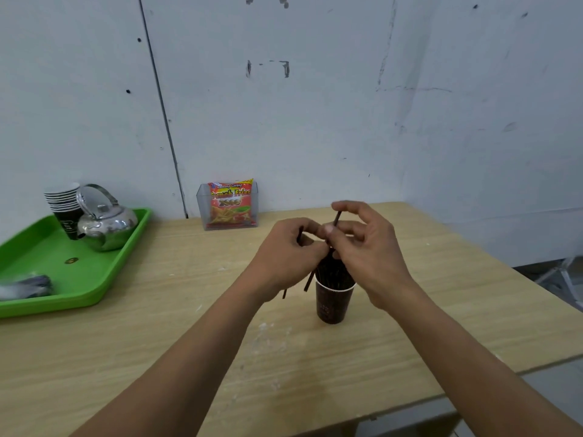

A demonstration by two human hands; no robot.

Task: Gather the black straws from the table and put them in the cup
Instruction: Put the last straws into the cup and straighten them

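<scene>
Now, counter (pixel 189 342): pale wood, set against a grey wall (pixel 315 121).
Edges: near and right rims visible; green tray (pixel 104 279) at left, cut off.
Task items: cup (pixel 332 302) upright mid-counter, straws (pixel 334 274) inside.
Hands: left grip (pixel 284 257) curled round several straws beside cup; right grip (pixel 369 247) pinching one straw (pixel 337 218) above it.
Hidden: fingertips overlap.

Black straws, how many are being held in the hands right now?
3 visible: two thin black straws hang from the left hand, ends left of the dark paper cup; one is pinched by the right hand above it. Fingers may hide more.
</scene>
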